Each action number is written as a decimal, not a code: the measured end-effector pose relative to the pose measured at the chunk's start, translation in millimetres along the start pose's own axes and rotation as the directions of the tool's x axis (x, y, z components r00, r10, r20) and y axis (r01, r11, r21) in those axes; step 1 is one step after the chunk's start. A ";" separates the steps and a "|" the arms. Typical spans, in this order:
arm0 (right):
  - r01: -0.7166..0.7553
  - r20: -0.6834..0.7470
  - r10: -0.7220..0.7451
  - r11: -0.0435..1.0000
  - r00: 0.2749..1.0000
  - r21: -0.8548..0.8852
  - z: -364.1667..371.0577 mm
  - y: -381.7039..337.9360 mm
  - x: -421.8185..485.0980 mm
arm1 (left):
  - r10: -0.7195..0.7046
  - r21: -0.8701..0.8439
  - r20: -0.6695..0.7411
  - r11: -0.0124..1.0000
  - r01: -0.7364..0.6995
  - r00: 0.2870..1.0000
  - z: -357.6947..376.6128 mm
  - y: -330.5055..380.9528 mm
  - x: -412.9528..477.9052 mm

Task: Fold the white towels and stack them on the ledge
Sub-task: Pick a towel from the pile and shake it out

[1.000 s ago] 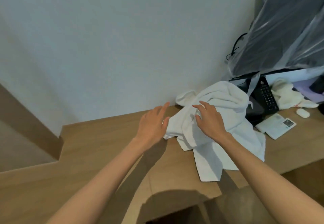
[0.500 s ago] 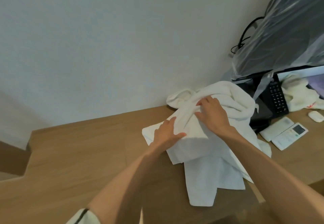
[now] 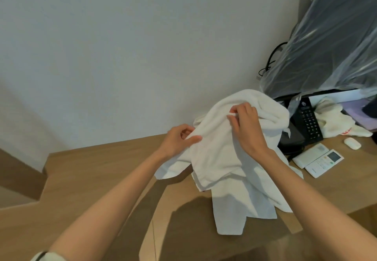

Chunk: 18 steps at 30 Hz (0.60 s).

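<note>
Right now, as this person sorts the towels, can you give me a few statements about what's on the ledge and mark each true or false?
1. The left hand and right hand both hold the white towel. True.
2. The towel lies neatly folded on the ledge. False: it is a crumpled heap.
3. Two white remotes lie to the right of the towel. True.
4. Nothing covers the screen. False: a clear plastic sheet drapes over it.
</note>
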State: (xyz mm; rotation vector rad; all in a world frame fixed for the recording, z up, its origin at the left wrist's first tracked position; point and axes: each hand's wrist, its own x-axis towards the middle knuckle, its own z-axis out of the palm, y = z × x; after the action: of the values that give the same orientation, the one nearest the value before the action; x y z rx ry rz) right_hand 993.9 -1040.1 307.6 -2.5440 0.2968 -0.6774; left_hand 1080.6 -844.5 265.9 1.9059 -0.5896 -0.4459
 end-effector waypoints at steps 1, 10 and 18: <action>-0.003 -0.001 0.003 1.000 1.000 0.001 -0.6 -2.7 -4.1 | 0.001 -0.014 -0.003 1.000 -0.001 1.000 -6.0 1.7 -4.5; -0.142 0.340 0.366 0.833 0.866 -0.534 7.6 -13.5 -66.6 | -0.030 0.063 -0.434 0.996 0.063 0.900 -38.2 -18.5 -36.6; -0.075 0.110 0.125 0.924 0.986 -0.376 30.3 -51.4 -47.5 | 0.096 0.092 -0.391 0.994 -0.065 0.915 -68.8 -10.5 -46.5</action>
State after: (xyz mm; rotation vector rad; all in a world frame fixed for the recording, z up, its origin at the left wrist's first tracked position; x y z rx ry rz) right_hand 973.1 -968.6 291.3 -2.8910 0.5506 -0.4428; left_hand 1083.1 -763.0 284.7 1.9646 -0.4178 0.0222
